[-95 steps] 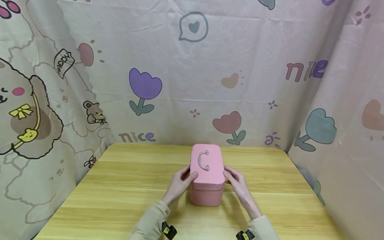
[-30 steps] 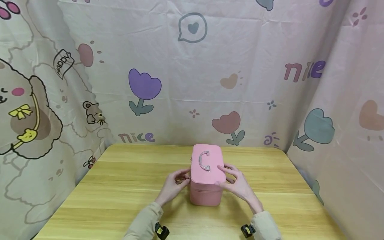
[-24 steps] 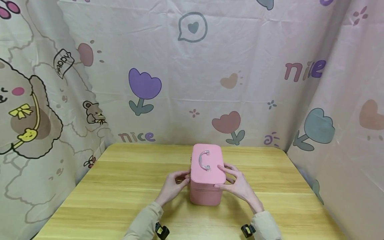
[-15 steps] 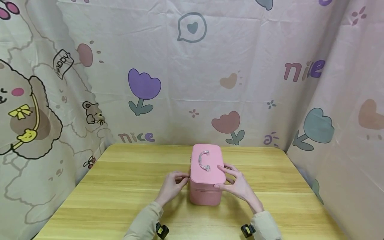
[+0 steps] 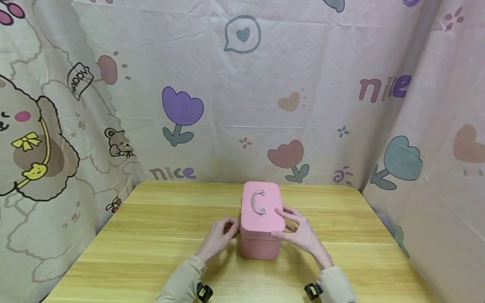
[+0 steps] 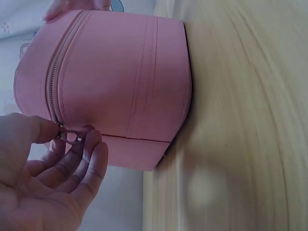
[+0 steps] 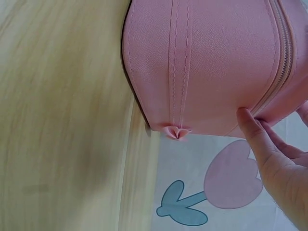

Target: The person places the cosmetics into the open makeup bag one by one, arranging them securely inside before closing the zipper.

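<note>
A pink vanity case (image 5: 261,244) stands upright on the table, lid down, with a silver handle (image 5: 257,203) on top. A zipper (image 6: 54,86) runs round it below the lid. At the case's left side my left hand (image 5: 219,235) pinches the zipper pull (image 6: 72,137) between thumb and finger, its other fingers curled below the ring. My right hand (image 5: 301,233) rests on the near right corner, fingers spread: the thumb lies on the front near the zipper, one finger touches the lid's top, and others are partly hidden behind the right side.
The wooden table (image 5: 170,219) extends on both sides of the case. A patterned cloth (image 5: 223,101) hangs behind it and along both sides. A small pink tab (image 7: 177,133) sticks out at the case's lower edge.
From holding the lid's left side, my left hand has shifted lower to the zipper pull. My right hand has moved onto the near right corner. The case stays almost in place.
</note>
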Tool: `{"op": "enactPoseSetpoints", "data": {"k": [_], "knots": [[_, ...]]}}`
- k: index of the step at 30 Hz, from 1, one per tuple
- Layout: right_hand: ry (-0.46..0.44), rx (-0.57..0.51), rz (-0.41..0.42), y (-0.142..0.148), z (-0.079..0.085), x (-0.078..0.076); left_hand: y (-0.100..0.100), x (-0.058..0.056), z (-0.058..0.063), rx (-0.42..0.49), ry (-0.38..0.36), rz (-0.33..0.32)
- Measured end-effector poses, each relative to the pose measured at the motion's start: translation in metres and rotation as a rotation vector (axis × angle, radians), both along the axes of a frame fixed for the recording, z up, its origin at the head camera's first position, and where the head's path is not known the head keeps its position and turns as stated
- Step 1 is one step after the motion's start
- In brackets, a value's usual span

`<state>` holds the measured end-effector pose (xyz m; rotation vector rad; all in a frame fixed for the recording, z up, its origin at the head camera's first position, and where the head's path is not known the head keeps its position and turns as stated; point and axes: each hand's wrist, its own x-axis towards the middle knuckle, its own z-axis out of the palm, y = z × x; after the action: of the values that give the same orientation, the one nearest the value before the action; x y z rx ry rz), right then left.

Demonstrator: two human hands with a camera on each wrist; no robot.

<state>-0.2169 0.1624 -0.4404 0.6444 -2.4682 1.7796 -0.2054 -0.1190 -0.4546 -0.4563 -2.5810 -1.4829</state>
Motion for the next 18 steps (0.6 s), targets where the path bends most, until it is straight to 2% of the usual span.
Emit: {"op": "enactPoseSetpoints", "data": {"k": [6, 12, 15, 18], "knots": [[-0.005, 0.004, -0.003, 0.0003, 0.0006, 0.0001, -0.0019, -0.0012, 0.0044, 0.018, 0.055, -0.011], [-0.019, 0.010, -0.016, -0.0001, 0.0015, 0.0006, -0.0042, -0.0007, 0.0075, -0.017, 0.089, -0.014], [-0.026, 0.007, -0.021, -0.0006, 0.0018, 0.0006, -0.0061, 0.0000, 0.0085, -0.041, 0.112, -0.043], [-0.030, -0.003, -0.023, -0.0007, 0.0023, 0.0005, -0.0090, 0.0007, 0.0093, -0.068, 0.146, -0.102]]}}
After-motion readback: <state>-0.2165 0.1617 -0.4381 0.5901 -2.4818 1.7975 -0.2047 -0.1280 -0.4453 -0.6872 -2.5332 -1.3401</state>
